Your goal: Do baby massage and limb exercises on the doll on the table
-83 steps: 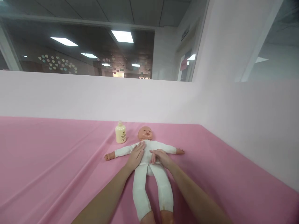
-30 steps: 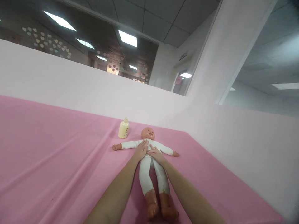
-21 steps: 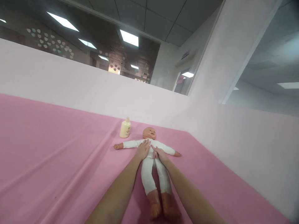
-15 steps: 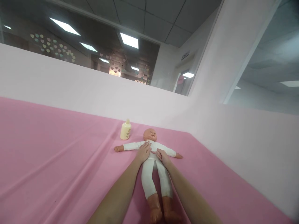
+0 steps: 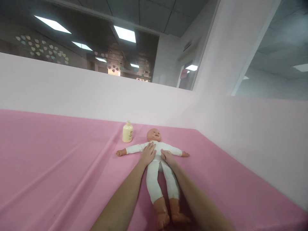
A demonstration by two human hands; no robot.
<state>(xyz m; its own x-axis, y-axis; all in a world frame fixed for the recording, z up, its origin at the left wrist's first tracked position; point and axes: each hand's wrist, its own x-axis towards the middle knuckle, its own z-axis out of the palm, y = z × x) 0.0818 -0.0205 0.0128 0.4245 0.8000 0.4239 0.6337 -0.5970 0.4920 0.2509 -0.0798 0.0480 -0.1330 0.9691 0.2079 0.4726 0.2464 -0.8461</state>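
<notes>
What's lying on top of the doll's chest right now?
Both hands lie flat on the doll: left hand, right hand. The chest beneath them is hidden.

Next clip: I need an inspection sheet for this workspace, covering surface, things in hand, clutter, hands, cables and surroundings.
Surface: pink cloth covers the table, with long soft creases.
Things in hand: baby doll in a white suit lies on its back, arms spread, feet toward the camera.
Clutter: cream lotion bottle stands upright beside the doll's head, apart from it.
Hands: left hand lies flat and open on the doll's chest; right hand rests on its belly, fingers loosely bent, no grip on anything.
Cables: nothing seen.
Surroundings: pale pink partition behind and to the right; window above it shows ceiling lights and heart decorations.
</notes>
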